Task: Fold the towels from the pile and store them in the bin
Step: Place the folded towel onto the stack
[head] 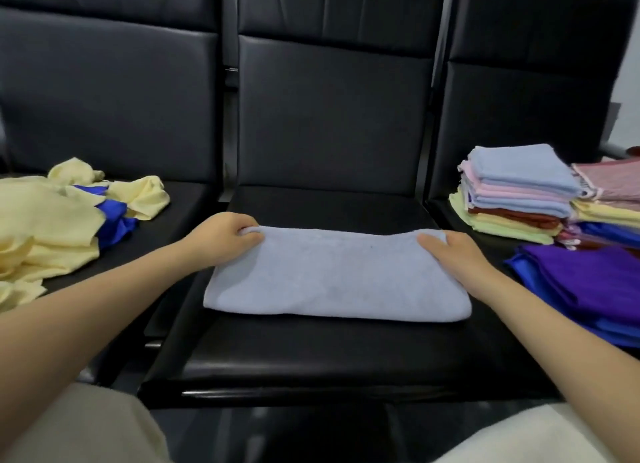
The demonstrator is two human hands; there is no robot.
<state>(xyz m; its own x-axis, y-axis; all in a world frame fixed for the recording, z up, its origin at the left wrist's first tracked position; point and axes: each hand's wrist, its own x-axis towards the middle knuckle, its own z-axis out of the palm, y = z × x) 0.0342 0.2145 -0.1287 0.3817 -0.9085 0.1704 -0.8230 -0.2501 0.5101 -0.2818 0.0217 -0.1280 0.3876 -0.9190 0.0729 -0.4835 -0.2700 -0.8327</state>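
Black seats (332,351) carry everything: a loose pile (45,227) lies left, folded stacks (519,195) right, and a folded blue towel (339,275) on the middle seat, its far corners pinched in the grip of left hand (221,235) and right hand (453,251)

A pale blue terry towel (336,279) on black leather seats (332,355); crumpled pale yellow cloths (45,227) over royal blue fabric (116,220); purple satin folded sheets (588,282).
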